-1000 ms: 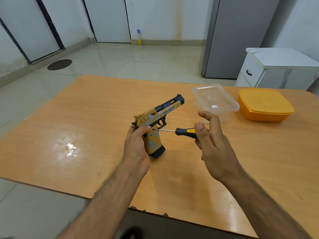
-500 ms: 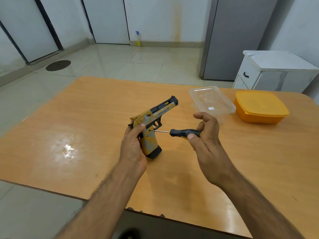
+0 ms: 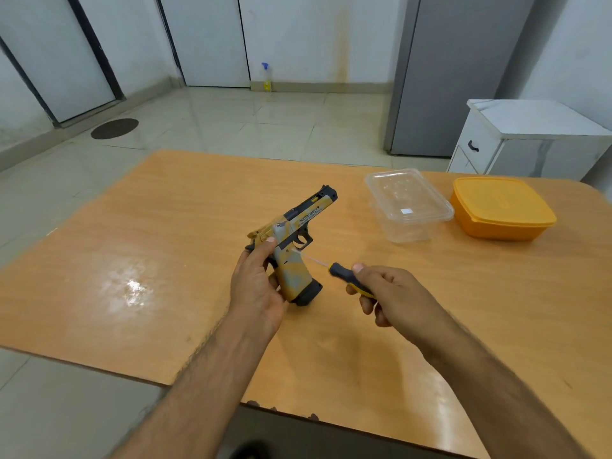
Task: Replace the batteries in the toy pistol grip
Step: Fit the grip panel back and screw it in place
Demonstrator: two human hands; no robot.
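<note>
The toy pistol (image 3: 293, 241) is held above the middle of the table (image 3: 165, 260), its muzzle tilted up and away to the right and its black grip base pointing down toward the person. Its body is yellow and grey with a dark slide (there is printed lettering on the side, too small to read). The left hand (image 3: 256, 286) wraps the back of the grip, thumb laid up along the frame just behind the trigger. A screwdriver (image 3: 344, 276) with a black and yellow handle is gripped in the right hand (image 3: 394, 293), fingers curled round the handle and the thumb pressed on top near its front. Its thin shaft is blurred and reaches toward the top of the grip just under the trigger guard; whether the tip touches cannot be told.

Further right on the table sit 2 containers, well apart from the hands: a clear plastic box (image 3: 409, 205) with its lid on, and just beside it an orange lidded box (image 3: 501, 207). Past the table, a white cabinet (image 3: 530, 140) stands on the tiled floor (image 3: 231, 127) beside a grey fridge (image 3: 443, 77), and a small spray bottle (image 3: 266, 77) stands against the far wall.
</note>
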